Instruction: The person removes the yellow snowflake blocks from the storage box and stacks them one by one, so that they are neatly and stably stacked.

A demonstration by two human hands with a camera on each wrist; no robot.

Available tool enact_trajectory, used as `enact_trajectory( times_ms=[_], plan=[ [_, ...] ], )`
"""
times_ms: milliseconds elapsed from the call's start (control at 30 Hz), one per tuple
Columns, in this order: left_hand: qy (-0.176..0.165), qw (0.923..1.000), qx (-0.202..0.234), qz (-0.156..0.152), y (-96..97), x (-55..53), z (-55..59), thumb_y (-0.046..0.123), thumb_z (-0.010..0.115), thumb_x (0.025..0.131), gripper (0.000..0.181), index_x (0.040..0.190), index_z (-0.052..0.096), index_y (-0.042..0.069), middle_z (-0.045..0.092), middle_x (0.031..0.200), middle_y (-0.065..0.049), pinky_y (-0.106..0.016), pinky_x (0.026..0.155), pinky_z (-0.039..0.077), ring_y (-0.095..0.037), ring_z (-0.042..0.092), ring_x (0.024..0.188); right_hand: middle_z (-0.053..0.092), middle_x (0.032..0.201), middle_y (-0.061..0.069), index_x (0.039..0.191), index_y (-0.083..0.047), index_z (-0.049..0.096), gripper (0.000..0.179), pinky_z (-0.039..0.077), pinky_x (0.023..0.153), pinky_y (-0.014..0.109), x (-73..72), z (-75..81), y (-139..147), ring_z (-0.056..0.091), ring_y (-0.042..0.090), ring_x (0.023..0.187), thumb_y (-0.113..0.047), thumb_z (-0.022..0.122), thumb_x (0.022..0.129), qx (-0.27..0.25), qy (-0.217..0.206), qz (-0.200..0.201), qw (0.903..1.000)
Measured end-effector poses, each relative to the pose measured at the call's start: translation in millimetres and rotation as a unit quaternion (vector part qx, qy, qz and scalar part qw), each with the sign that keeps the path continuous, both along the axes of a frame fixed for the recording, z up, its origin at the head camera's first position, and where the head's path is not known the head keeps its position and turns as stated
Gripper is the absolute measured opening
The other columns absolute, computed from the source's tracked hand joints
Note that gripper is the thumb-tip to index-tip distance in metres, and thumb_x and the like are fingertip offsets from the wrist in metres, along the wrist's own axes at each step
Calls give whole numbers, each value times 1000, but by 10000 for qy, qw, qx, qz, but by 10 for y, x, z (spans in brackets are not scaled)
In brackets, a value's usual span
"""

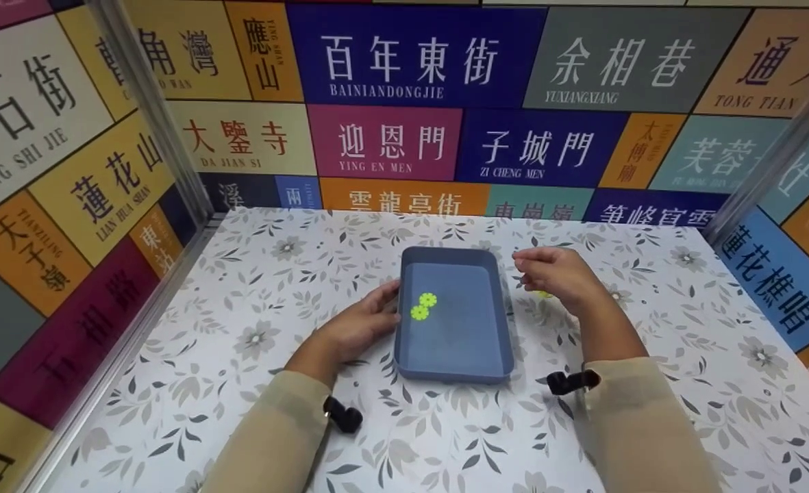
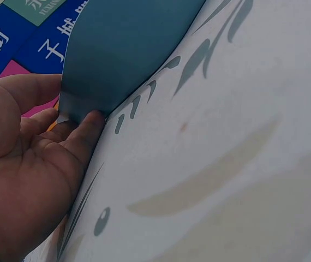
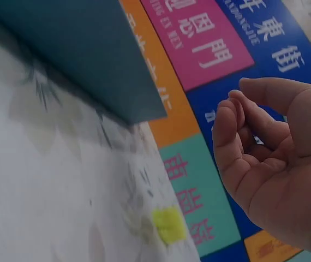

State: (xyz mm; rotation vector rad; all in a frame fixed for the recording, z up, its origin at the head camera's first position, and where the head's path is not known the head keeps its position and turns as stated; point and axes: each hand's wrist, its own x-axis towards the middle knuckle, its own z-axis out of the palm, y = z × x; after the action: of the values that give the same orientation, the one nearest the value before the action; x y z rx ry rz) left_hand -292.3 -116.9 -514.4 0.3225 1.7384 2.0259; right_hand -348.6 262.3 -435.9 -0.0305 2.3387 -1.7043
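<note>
A blue-grey rectangular tray [image 1: 455, 352] lies on the table, with two small yellow-green flower-shaped pieces [image 1: 428, 300] side by side on its floor, left of the middle. My left hand [image 1: 362, 325] rests against the outside of the tray's left wall; in the left wrist view its fingertips [image 2: 94, 120] touch that wall low down. To the right of the tray, my right hand [image 1: 560, 279] hovers with loosely bent fingers, thumb and forefinger close together. Nothing shows between them in the right wrist view. Beneath that hand sits a yellow-green thing [image 3: 169, 225], mostly hidden in the head view.
A white tablecloth [image 1: 260, 397] with grey leaves and flowers covers the table. Panels printed with Chinese characters [image 1: 414, 55] stand behind it and at both sides, with metal posts [image 1: 164, 116] at the corners. Small black devices [image 1: 342, 414] are on both sleeves.
</note>
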Motion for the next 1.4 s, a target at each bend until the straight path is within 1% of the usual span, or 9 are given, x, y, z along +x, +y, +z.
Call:
enact_trajectory(
  times_ms=[167,367,600,733,833,967,1067,1200,1400],
  plan=[
    [28,10000,-28,-3,-8,-6,-16,-5,53,101,81,172,20,14,16,182,-9,-47,137,24,-28,18,169,71,109,-5,136,-6,68,43,63,83,26,-5,95,-227,70,16,94,-34,71,103,-124,76,182,9997],
    [62,10000,-63,-35,-10,-10,-16,-4,54,101,82,172,19,15,15,182,-9,-47,136,25,-28,18,169,72,107,-4,133,-8,70,40,64,82,29,-163,144,-514,70,16,91,-33,74,102,-473,-101,439,9979],
    [40,10000,-41,-10,-12,-11,-16,-5,53,101,81,172,20,14,15,182,-8,-46,136,25,-28,18,169,71,103,-1,130,-10,72,33,62,78,28,-366,59,-921,68,14,87,-30,72,103,-798,-564,813,9919],
    [0,10000,-25,8,-6,-9,-8,-5,53,101,80,172,21,14,15,182,-9,-47,136,25,-28,19,168,72,108,2,130,-11,72,34,61,84,33,-472,-50,-1090,68,17,90,-33,73,103,-574,-776,886,9914],
    [25,9999,-157,29,-4,1,13,-3,54,102,80,172,21,15,18,182,-8,-46,137,25,-27,20,168,71,118,8,136,-7,68,41,61,92,39,-536,-130,-1176,71,22,98,-31,72,103,-461,-874,892,9911],
    [59,9992,-378,83,-5,8,30,0,56,102,80,172,22,16,21,181,-6,-44,137,23,-24,20,168,70,122,13,142,1,62,49,62,87,36,-585,-246,-1263,73,23,98,-28,70,104,-390,-901,885,9912],
    [62,9991,-404,71,-5,5,27,1,57,101,80,172,23,17,20,181,-6,-44,137,22,-24,19,168,72,120,14,138,3,65,47,61,78,30,-591,-343,-1309,72,19,89,-27,72,102,-207,-744,854,9933],
    [61,9990,-447,64,-9,7,30,2,56,102,80,172,23,18,20,181,-5,-44,137,22,-24,20,168,75,110,12,128,0,73,38,61,74,28,-581,-448,-1351,70,17,84,-26,72,101,265,-348,850,9954],
    [-7,9993,-358,96,2,3,26,0,56,102,80,172,22,17,18,182,-6,-44,137,23,-24,19,168,76,101,4,118,-8,79,29,59,73,26,-563,-541,-1352,69,15,86,-26,73,96,1017,116,1097,9887]
  ],
)
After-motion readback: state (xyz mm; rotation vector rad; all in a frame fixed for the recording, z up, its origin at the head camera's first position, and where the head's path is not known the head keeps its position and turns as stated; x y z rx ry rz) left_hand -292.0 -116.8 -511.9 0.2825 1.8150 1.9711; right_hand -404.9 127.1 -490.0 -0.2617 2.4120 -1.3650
